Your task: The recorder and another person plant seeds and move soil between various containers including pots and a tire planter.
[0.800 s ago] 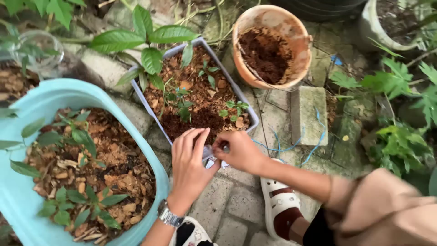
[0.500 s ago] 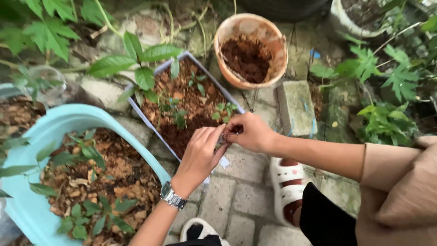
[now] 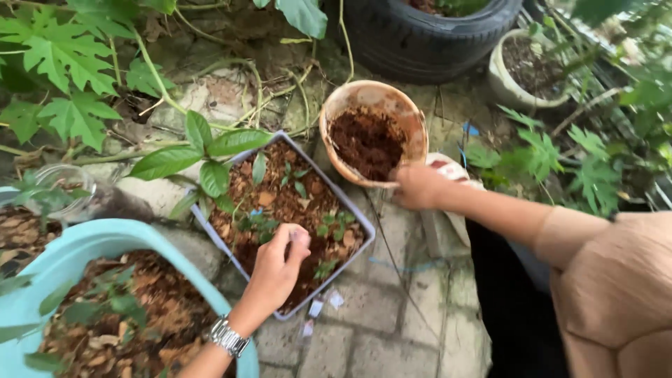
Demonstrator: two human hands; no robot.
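Note:
My left hand [image 3: 274,269], with a metal watch on its wrist, hovers over the near end of a grey rectangular planter [image 3: 355,222] filled with brown soil and small seedlings. Its fingertips are pinched together just above the soil; I cannot see anything between them. My right hand [image 3: 417,187] reaches across to a round orange pot [image 3: 413,126] holding dark soil, with its fingers curled at the pot's near rim. Small torn packet scraps [image 3: 316,306] lie on the paving just in front of the planter.
A turquoise tub [image 3: 77,241] of soil, bark and seedlings stands at the lower left, with a glass jar [image 3: 63,185] behind it. A tyre planter [image 3: 420,42] and a pale pot [image 3: 504,84] stand at the back. Leafy plants crowd both sides. My white sandal [image 3: 448,168] rests on the stone paving [image 3: 378,336].
My hands, earlier together working a small packet at the planter's near edge, have parted. The left moved over the soil; the right swung to the orange pot. Scraps now lie on the paving.

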